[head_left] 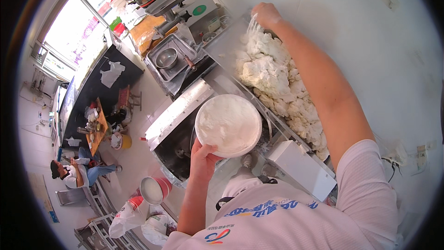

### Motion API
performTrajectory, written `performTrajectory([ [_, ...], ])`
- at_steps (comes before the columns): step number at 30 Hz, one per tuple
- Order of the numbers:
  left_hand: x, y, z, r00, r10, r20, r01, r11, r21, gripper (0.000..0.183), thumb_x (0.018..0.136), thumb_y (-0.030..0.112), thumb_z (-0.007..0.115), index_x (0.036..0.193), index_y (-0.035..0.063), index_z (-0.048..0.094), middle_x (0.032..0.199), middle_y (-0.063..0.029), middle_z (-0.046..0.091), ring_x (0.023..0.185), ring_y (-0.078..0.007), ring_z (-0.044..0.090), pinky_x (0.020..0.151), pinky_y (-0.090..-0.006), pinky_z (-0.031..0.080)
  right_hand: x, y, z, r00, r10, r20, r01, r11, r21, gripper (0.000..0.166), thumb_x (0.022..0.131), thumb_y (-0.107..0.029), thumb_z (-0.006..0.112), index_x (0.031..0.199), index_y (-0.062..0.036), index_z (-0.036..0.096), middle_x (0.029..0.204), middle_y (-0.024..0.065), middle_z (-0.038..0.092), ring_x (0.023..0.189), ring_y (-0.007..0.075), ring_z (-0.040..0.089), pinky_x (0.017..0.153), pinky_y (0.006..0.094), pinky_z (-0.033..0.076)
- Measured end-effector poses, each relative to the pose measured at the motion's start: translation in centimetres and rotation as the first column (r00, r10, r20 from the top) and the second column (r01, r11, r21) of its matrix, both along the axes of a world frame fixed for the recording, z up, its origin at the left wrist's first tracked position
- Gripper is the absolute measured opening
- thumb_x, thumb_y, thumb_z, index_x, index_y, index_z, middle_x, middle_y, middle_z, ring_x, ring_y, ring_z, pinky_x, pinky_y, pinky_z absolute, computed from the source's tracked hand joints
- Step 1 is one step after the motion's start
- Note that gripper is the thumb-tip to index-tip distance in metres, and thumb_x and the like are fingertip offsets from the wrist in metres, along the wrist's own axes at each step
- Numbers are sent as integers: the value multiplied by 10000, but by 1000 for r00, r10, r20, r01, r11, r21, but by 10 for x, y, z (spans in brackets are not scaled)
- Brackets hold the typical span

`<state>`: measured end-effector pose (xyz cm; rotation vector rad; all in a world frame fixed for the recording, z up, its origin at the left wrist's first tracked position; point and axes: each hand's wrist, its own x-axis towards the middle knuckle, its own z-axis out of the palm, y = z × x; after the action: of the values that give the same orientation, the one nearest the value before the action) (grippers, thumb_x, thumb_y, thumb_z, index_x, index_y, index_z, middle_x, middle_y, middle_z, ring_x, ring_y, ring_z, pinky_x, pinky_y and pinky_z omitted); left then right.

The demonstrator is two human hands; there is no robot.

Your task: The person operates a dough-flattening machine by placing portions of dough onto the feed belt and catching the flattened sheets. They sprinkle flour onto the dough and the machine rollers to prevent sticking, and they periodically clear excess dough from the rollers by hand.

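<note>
My left hand point(203, 161) grips the near edge of a round white basin point(259, 126), thumb over the rim. White flour point(227, 121) fills much of the basin, which is held over the dark open drum point(166, 149) of a floor-standing machine. My right hand point(266, 15) is a loose fist at the far end of a lumpy dough mass point(267, 71). A white streak of flour falls from its fingers onto the dough. The dough lies along a metal worktop point(227, 47) against the wall, and my right forearm reaches over it.
A meat grinder point(170, 19) stands beyond the drum, near a metal tray point(178, 73) holding a steel bowl point(166, 58). At lower left are a red bucket point(165, 187) of white contents and plastic sacks point(130, 217). A person point(78, 173) sits farther left.
</note>
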<state>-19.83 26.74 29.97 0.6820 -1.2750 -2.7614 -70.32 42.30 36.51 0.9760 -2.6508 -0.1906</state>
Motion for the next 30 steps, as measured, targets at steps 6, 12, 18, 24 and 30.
performTrajectory([
  [6, 12, -32, -19, 999, 10, 39, -10, 1000, -11, 717, 778, 26, 603, 1478, 33, 446, 1378, -158, 587, 1187, -314, 663, 884, -473, 639, 8, 36, -37, 993, 28, 114, 13, 938, -345, 268, 936, -214, 554, 1049, -71, 751, 1087, 199, 727, 1053, 417, 655, 931, 511, 503],
  [12, -6, -36, 10, 992, -123, -16, 123, 988, 92, 841, 794, 19, 645, 1580, 135, 366, 1376, -96, 590, 1214, -243, 637, 925, -415, 608, 81, 158, -35, 820, 97, 564, 64, 964, -259, 148, 824, -106, 644, 846, 41, 645, 670, 162, 576, 630, 240, 553, 649, 411, 479],
  [18, -19, -29, 4, 957, -289, -15, 289, 953, 90, 883, 806, 49, 614, 1623, 177, 305, 1402, -63, 556, 1253, -197, 581, 952, -372, 576, 198, 181, -19, 826, -58, 560, 301, 886, -354, 163, 831, -7, 643, 973, 5, 724, 730, 101, 644, 708, 132, 601, 676, 321, 495],
  [24, -42, -3, 6, 900, -437, 7, 437, 900, 15, 851, 793, 59, 632, 1591, 170, 357, 1319, -32, 585, 1149, -148, 600, 846, -300, 570, 265, 208, -27, 839, -233, 491, 484, 733, -479, 192, 846, -12, 652, 1034, -24, 684, 812, 109, 654, 728, 207, 608, 711, 365, 503],
  [30, -26, 39, -13, 892, -451, 35, 450, 892, 40, 723, 788, 35, 646, 1486, 62, 459, 1339, -110, 631, 1207, -268, 645, 924, -442, 601, 327, 222, -45, 937, -92, 337, 238, 875, -422, 623, 832, -90, 749, 1421, -82, 547, 1421, 161, 617, 1320, 343, 573, 1133, 437, 434],
])
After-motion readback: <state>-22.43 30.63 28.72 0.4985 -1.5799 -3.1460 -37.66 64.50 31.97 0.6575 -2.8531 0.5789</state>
